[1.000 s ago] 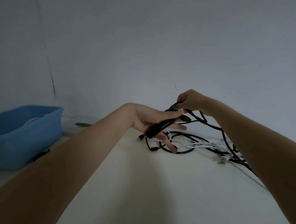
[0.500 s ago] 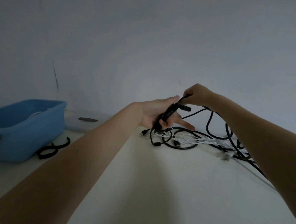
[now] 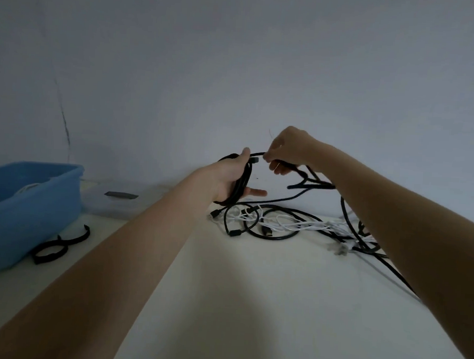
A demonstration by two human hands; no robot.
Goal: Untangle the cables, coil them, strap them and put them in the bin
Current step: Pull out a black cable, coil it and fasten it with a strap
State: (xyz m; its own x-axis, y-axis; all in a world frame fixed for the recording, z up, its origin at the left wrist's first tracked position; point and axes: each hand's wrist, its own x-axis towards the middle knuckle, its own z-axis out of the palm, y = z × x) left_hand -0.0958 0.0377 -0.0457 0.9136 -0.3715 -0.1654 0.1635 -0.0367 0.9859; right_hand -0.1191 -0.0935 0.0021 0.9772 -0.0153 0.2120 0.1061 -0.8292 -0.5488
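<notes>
We hold a black cable (image 3: 241, 183) above the table (image 3: 250, 305) with both hands. Our left hand (image 3: 226, 178) grips the gathered loops of it, thumb up over the top and fingers curled underneath, one fingertip poking out to the right. Our right hand (image 3: 286, 150) pinches the same cable where it arcs over from the coil, thumb and forefinger closed on the strand, the other fingers curled below. From there the cable runs down to the right, passing behind our right forearm.

Under the hands, the tangle (image 3: 283, 223) of black and white cables lies on the table against the wall (image 3: 237, 68), several plugs sticking out on its left side. The blue bin (image 3: 28, 208) stands at the far left of the table, well apart from the hands, with something pale inside that we cannot make out. Just beside the bin's front lie black straps (image 3: 59, 244), curled open. Between the bin and the tangle sits a clear box (image 3: 118, 202) against the wall.
</notes>
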